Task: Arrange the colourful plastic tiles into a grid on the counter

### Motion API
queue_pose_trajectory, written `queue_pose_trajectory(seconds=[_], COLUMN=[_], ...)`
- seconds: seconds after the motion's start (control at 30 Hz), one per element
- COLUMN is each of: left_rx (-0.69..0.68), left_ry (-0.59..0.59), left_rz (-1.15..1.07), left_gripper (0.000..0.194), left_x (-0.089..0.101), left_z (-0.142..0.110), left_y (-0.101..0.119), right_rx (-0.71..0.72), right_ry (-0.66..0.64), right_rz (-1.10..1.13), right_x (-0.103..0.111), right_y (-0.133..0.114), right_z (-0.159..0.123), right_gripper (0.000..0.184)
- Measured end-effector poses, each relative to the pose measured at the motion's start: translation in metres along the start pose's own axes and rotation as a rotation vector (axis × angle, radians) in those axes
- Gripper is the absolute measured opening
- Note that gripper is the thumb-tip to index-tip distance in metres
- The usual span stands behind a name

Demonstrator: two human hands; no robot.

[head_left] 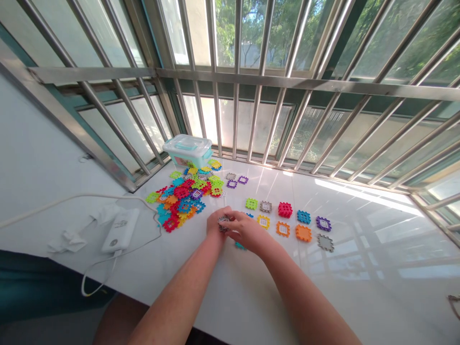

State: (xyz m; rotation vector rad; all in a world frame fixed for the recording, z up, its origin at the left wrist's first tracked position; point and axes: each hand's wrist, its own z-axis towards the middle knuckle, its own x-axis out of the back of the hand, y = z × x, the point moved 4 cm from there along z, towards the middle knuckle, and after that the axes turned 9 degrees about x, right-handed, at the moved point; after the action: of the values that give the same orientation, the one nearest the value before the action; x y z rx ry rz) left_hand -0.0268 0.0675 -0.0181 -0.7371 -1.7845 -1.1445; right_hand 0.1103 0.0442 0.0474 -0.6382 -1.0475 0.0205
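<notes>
Several grey notched building tiles [224, 223] sit between my two hands. My left hand [214, 221] is closed around them from the left. The fingers of my right hand [246, 230] pinch them from the right; how many tiles there are cannot be made out. Under and behind my right hand a blue-green tile [240, 246] shows in part. To the right lie sorted tiles: lime green [251, 204], grey [266, 206], yellow [263, 221], a red stack [285, 210], blue [304, 217], orange ones [282, 229] and a purple one [324, 223].
A mixed heap of coloured tiles [181, 191] spreads left of my hands. Behind it stands a lidded plastic box [189, 149]. A white power strip [120, 231] with its cable and crumpled tissue [70, 241] lie at the left. Metal window bars [258, 124] border the white surface.
</notes>
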Motion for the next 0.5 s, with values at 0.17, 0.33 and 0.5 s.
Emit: queue_pose_trajectory(seconds=[0.17, 0.33, 0.5], left_rx=[-0.039, -0.053, -0.009], left_ry=[-0.014, 0.082, 0.116], left_rz=[0.056, 0.080, 0.110], left_gripper=[0.015, 0.018, 0.028], left_x=[0.004, 0.006, 0.008], left_z=[-0.001, -0.005, -0.007], left_y=[0.003, 0.008, 0.012], right_rx=[-0.017, 0.009, -0.212], right_ry=[-0.026, 0.025, 0.182], right_rz=[-0.069, -0.185, -0.351], right_x=[0.002, 0.037, 0.096], right_y=[-0.002, 0.010, 0.062], right_z=[0.003, 0.011, -0.006], right_gripper=[0.031, 0.034, 0.045])
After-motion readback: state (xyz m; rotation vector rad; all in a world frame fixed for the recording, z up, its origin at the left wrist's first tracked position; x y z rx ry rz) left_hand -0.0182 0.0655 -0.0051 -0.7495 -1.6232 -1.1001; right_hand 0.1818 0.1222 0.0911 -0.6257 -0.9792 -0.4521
